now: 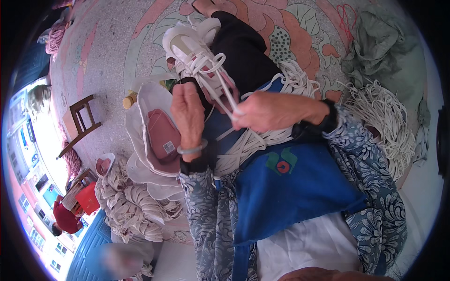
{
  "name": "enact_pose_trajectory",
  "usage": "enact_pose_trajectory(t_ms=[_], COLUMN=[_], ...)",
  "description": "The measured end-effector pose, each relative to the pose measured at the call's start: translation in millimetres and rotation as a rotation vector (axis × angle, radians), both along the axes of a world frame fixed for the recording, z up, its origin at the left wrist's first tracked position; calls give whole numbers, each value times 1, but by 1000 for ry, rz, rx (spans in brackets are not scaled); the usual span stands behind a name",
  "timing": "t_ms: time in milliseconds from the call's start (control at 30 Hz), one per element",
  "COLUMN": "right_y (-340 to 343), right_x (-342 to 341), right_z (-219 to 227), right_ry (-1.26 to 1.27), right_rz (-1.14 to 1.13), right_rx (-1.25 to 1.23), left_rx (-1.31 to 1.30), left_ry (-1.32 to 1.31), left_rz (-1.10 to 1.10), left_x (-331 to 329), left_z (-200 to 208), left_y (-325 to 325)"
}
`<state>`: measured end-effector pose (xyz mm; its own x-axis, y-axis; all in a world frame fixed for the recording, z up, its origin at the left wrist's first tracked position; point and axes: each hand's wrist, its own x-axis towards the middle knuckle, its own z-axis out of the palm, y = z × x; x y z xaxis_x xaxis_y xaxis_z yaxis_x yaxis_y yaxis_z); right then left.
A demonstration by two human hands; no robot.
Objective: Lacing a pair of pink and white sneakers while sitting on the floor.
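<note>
Both hands meet over the lap. Left hand (189, 114) grips the white sneaker (197, 56); right hand (267, 111) pinches its white lace (224, 96) just below the shoe.

Left hand (188, 112) and right hand (268, 111) pinching white laces (224, 96) of white sneaker (194, 51) at twelve o'clock; lace bundle (389, 126) at three.

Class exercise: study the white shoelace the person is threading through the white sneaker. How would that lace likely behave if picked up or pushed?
The flat white shoelace looks floppy: it curves loosely between the white sneaker and the right hand. It is probably very light, being thin like the heaped white laces. Pushed, it would likely bunch, not slide; the left hand pinches nearby.
</note>
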<state>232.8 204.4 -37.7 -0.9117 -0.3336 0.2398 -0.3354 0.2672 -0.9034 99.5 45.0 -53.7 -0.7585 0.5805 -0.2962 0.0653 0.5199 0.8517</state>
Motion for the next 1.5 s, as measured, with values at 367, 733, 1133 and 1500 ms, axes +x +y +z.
enact_pose_trajectory(t_ms=[367,733,1133,1500], right_y=[-58,-22,-3,5], right_x=[6,-28,-24,-29], right_z=[-7,-32,-26,-41], right_ry=[-292,-266,-149,-361], right_rz=[52,-712,-742,-599], right_rx=[384,409,495,-86], left_rx=[-135,150,148,356], left_ry=[173,-326,-565,-857], left_rz=[-147,-106,-50,76], left_x=[27,41,46,64], left_z=[-4,33,47,-9], left_y=[-8,-25,-26,-10])
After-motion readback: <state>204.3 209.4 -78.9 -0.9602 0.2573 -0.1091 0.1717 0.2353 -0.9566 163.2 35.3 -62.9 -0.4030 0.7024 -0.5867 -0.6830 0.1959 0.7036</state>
